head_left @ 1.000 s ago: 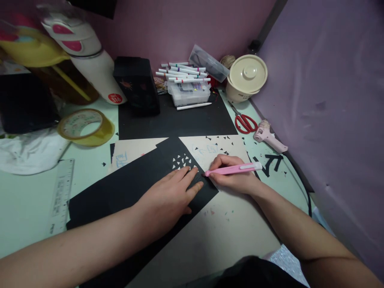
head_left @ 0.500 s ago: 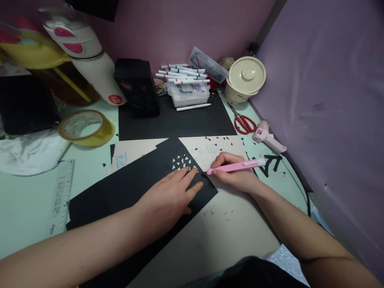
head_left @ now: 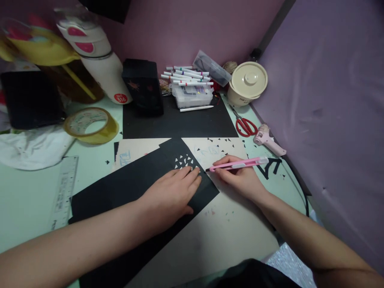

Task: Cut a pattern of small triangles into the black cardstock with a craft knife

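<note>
My left hand (head_left: 172,191) lies flat on a sheet of black paper (head_left: 120,186), fingers stretched out and palm down. Just beyond its fingertips, small triangular cut-outs (head_left: 183,160) show pale through the paper. A pink utility knife (head_left: 240,164) is pinched in my right hand (head_left: 243,180), its dark blade pointing left at the paper's right edge. Whether the tip touches the paper I cannot tell. Under the black paper is a pale board (head_left: 192,256) with faint blue marks.
Tiny black scraps (head_left: 223,150) are scattered beyond my right hand. Red-handled scissors (head_left: 246,127), a pink glue gun (head_left: 268,140) and a lidded cream pot (head_left: 249,84) stand at right. Tape (head_left: 91,126), a ruler (head_left: 64,192) and a white bottle (head_left: 102,68) are at left; markers (head_left: 187,76) behind.
The knife has rolled in my right hand, so its slotted side shows, and its tip sits slightly higher. My left index finger has drawn closer to the others. The whole view has shifted slightly.
</note>
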